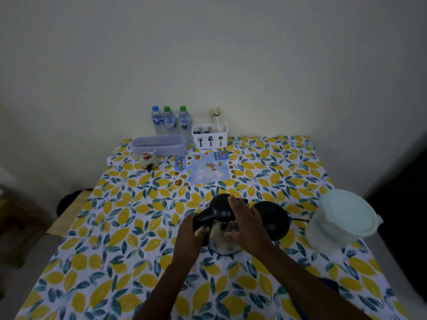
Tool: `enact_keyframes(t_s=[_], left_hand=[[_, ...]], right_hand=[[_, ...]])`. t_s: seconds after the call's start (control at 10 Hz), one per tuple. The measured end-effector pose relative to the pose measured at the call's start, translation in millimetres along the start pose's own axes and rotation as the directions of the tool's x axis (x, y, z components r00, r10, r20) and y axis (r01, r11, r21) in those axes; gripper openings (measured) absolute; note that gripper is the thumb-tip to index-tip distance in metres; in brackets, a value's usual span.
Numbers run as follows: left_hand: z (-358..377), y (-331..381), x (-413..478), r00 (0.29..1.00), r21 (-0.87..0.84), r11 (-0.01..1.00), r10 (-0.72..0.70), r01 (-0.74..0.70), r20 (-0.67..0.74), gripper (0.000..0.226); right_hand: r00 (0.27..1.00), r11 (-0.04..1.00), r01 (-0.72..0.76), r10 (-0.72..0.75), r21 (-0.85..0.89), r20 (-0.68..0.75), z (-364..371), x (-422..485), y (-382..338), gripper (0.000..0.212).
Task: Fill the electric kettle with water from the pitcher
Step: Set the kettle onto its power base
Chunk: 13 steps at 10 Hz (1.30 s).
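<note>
From the head camera, the kettle stands near the middle of the table, just left of its round black base. The left hand has its fingers wrapped around the black handle. The right hand lies over the lid with fingers spread loosely. The lidded pitcher stands well apart at the right edge.

Left hand grips the kettle handle; right hand rests on its lid; base just right, pitcher farther right.
</note>
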State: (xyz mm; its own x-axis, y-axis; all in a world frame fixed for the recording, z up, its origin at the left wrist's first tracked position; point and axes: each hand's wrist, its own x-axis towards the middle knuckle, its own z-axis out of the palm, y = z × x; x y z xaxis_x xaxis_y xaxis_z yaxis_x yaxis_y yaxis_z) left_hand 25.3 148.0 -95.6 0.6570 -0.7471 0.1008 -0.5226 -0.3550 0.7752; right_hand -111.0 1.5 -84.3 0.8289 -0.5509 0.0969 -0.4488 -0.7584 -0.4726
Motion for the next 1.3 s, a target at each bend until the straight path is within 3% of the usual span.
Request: enact_keyframes(t_s=[0.2,0.3,0.4,0.7,1.1,1.3], left_hand=[[10.1,16.0,10.2,0.991,-0.155,0.980,0.117,-0.126,-0.065,0.034],[15.0,26.5,20.4,0.989,-0.176,0.974,0.137,-0.144,-0.052,0.029],[25.0,53.0,49.5,0.986,-0.193,0.969,0.165,-0.156,0.031,0.026],[84.5,82.1,103.5,0.950,-0.189,0.962,0.235,-0.197,0.208,0.019],[106.9,70.3,106.7,0.944,-0.135,0.978,0.192,-0.161,0.267,0.029],[92.4,77.7,99.1,0.943,0.014,0.979,0.190,-0.201,0.274,0.053]], right_hand=[[0.992,0.963,-0.036,0.067,0.266,-0.106,-4.6,-7.1,9.8,0.101],[0.980,0.959,-0.042,0.094,0.281,-0.174,-16.7,-7.5,17.2,0.104],[0.948,0.964,-0.090,0.160,0.250,-0.274,-43.8,-5.1,31.9,0.105],[0.878,0.928,-0.255,0.340,0.271,-0.336,-72.4,-11.9,73.4,0.099],[0.893,0.954,-0.221,0.281,0.201,-0.351,-51.6,-12.3,93.6,0.097],[0.895,0.956,-0.257,0.291,0.142,-0.338,-57.6,-13.5,87.9,0.092]])
